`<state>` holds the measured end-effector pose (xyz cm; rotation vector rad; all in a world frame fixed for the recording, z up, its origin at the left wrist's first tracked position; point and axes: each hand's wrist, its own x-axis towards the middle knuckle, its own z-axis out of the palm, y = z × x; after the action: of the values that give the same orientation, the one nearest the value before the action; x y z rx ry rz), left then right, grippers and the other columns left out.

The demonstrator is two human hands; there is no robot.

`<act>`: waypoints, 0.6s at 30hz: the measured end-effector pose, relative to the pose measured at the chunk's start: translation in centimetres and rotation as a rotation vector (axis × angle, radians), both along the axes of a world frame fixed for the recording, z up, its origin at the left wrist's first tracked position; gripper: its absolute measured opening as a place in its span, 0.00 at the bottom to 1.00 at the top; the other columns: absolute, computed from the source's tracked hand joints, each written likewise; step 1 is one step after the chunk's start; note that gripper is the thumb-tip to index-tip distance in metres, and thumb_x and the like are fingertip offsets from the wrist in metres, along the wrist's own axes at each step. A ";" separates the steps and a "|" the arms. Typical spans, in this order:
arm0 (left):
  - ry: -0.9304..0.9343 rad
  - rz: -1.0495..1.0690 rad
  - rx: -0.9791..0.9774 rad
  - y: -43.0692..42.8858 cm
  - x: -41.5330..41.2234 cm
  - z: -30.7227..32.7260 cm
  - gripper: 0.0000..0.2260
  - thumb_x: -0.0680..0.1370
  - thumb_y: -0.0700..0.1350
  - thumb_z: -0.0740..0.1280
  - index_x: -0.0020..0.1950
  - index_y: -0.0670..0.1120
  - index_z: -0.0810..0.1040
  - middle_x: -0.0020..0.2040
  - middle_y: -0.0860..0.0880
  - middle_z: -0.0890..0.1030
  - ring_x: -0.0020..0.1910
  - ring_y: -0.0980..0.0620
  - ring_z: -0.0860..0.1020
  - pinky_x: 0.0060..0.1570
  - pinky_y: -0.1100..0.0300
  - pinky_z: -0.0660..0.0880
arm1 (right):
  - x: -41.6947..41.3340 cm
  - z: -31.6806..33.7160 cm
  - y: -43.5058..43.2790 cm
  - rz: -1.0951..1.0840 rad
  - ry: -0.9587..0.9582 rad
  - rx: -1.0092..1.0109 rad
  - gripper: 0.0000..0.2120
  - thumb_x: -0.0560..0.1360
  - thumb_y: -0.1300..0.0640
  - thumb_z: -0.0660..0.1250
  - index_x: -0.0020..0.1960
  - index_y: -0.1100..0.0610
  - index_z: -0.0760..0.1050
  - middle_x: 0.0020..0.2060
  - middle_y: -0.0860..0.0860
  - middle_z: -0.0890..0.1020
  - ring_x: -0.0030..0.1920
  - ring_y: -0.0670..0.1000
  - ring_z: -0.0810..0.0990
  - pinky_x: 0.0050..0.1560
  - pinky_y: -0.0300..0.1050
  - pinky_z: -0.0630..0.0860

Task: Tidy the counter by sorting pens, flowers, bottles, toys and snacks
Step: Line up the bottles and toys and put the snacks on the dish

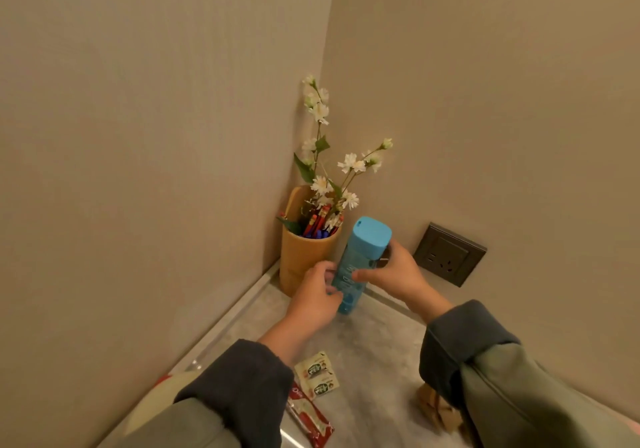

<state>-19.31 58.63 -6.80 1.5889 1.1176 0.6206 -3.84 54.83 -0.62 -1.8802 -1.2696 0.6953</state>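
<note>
Blue bottle [356, 267] between both gripping hands

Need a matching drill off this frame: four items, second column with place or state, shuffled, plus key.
1. blue bottle
2. bamboo cup
3. socket
4. snack packets

A. mounted on the wall
B. gripped by the left hand and right hand
C. in the corner, holding pens and flowers
D. lying flat on the counter

Pairs: 1-B, 2-C, 3-A, 4-D
</note>
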 end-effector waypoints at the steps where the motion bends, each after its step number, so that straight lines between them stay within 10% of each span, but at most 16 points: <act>1: 0.010 0.014 -0.019 0.3 0.0 -0.4 0.21 0.77 0.38 0.66 0.67 0.53 0.68 0.63 0.53 0.74 0.57 0.56 0.75 0.60 0.53 0.76 | 0.0 -0.1 0.3 -0.011 -0.008 0.002 0.38 0.62 0.61 0.81 0.68 0.54 0.69 0.51 0.43 0.77 0.50 0.44 0.76 0.43 0.36 0.73; 18: 0.031 -0.033 -0.140 1.2 0.3 -1.8 0.24 0.77 0.38 0.66 0.72 0.49 0.64 0.66 0.49 0.74 0.63 0.52 0.75 0.64 0.53 0.73 | -0.6 -0.7 1.9 -0.044 -0.005 0.033 0.37 0.63 0.60 0.80 0.69 0.54 0.68 0.56 0.46 0.76 0.57 0.48 0.76 0.53 0.45 0.75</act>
<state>-19.04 59.87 -8.57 1.4984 1.1309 0.4863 -4.39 56.74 -1.32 -1.8788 -1.2313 0.6434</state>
